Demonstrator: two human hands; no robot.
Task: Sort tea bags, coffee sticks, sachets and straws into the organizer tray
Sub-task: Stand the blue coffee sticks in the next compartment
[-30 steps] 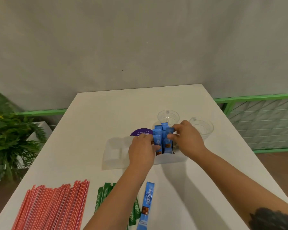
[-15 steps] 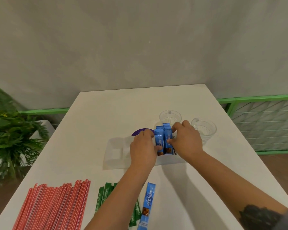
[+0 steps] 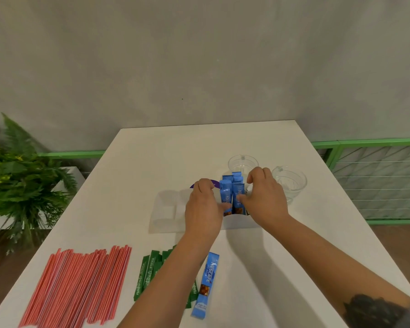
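White tabletop fills most of the view, set against a grey wall, with a green railing to the right and a leafy plant to the left. A wide bundle of red straws is spread along the near left edge, side by side and pointing away from the viewer. Farther back, near the middle, a white organizer tray is seen; its left compartments look bare, though their depth cannot be made out. Green sachets are laid just right of the straws, partly hidden under the left forearm. Two clear glass cups are stood behind and to the right of the tray, with a purple disc peeking out behind the left hand. A cluster of blue coffee sticks is held upright in the tray's right compartment, pressed between the two hands. The left hand is curled against the cluster's left side, thumb on the front stick; the right hand is curled over the right side, thumb touching the sticks (fingertips arched above the tops). One loose coffee stick is left lying flat on the tabletop between the forearms, just right of the sachets.
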